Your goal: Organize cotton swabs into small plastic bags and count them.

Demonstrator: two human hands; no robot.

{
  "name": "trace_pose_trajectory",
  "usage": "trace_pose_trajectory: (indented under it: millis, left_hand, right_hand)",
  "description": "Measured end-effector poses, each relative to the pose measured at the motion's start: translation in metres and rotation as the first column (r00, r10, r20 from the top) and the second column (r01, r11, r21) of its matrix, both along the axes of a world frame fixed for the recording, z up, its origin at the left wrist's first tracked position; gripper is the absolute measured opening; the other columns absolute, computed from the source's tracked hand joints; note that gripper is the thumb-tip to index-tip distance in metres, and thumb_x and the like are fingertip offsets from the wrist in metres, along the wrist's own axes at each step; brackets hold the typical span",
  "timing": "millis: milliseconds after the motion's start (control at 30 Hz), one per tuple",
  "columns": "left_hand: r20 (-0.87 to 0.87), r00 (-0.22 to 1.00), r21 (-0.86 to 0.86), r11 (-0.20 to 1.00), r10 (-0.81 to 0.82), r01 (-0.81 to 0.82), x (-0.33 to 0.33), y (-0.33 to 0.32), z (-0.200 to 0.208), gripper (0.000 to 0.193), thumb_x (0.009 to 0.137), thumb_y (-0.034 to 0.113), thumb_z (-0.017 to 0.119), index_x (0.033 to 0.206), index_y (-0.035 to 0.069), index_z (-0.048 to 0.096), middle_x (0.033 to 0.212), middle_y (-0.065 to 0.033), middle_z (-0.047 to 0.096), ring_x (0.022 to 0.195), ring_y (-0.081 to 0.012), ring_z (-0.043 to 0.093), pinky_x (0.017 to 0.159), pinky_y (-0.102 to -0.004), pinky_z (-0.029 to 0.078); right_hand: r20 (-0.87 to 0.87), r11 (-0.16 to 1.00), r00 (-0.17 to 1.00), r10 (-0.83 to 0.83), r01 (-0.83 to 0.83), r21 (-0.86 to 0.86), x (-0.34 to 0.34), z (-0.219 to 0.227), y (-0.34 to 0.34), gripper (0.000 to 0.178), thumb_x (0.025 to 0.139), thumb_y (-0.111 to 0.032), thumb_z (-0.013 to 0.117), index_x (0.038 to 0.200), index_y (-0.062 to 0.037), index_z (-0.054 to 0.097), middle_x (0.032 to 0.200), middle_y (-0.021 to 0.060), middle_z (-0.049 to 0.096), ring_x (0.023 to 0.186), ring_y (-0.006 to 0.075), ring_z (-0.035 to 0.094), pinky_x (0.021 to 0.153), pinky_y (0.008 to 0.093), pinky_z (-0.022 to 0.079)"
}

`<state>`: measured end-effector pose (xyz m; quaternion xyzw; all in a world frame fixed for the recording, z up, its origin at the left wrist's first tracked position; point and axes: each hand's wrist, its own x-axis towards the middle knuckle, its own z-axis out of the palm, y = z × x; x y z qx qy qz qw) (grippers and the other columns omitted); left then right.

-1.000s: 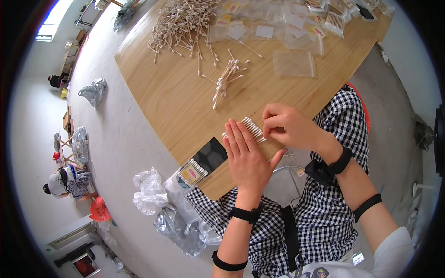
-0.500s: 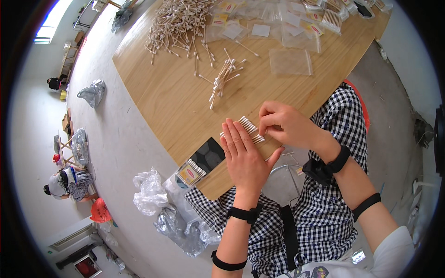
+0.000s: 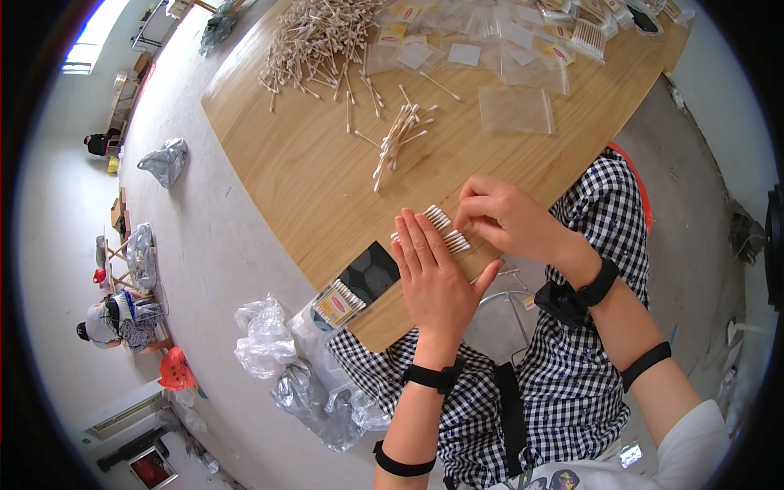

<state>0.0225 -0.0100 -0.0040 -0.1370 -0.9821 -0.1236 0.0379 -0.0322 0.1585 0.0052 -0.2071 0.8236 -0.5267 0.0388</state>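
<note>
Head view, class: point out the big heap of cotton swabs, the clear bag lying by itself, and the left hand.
Big heap of cotton swabs (image 3: 318,41): head view, middle of the heap.
Clear bag (image 3: 516,111): head view, middle of its flat face.
Left hand (image 3: 439,282): head view, back of the hand.

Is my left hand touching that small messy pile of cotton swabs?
Apart: the head view shows bare tabletop between the left hand's fingertips and the small messy pile.
</note>
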Motion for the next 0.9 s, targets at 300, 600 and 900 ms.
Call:
trace_pose_trajectory:
  millis: [300, 600, 900]
  left_hand:
    - [0.002, 1.000, 0.002, 1.000, 0.001, -0.001, -0.0002, 0.0012, 0.0001, 0.121, 0.075, 0.068, 0.070, 0.148, -0.016, 0.022, 0.157, -0.0319, 0.023, 0.150, -0.0400, 0.018, 0.122, -0.0484, 0.018]
    - [0.008, 1.000, -0.006, 1.000, 0.009, -0.009, 0.0004, 0.0006, -0.0012, 0.122, 0.075, 0.070, 0.068, 0.149, -0.015, 0.021, 0.157, -0.0315, 0.022, 0.150, -0.0391, 0.017, 0.122, -0.0477, 0.017]
    - [0.004, 1.000, -0.015, 1.000, 0.009, -0.009, 0.0006, 0.0007, -0.0009, 0.123, 0.075, 0.070, 0.068, 0.149, -0.015, 0.019, 0.157, -0.0314, 0.023, 0.150, -0.0389, 0.018, 0.122, -0.0472, 0.017]
  right_hand:
    - [-0.006, 0.997, 0.997, -0.076, 0.076, 0.003, -0.0001, -0.0058, -0.0041, 0.009, 0.088, -0.005, 0.063, 0.095, -0.0034, 0.068, 0.094, 0.0104, 0.061, 0.086, 0.0278, 0.063, 0.075, 0.0362, 0.052]
    - [-0.029, 0.997, 0.996, -0.080, 0.081, 0.014, -0.0007, -0.0019, -0.0067, 0.010, 0.088, -0.006, 0.063, 0.096, -0.0035, 0.068, 0.095, 0.0101, 0.061, 0.087, 0.0284, 0.063, 0.075, 0.0377, 0.052]
    - [-0.051, 0.993, 0.994, -0.099, 0.102, 0.066, -0.0009, -0.0023, -0.0102, 0.011, 0.088, -0.009, 0.064, 0.097, -0.0043, 0.068, 0.094, 0.0099, 0.061, 0.087, 0.0285, 0.063, 0.075, 0.0387, 0.052]
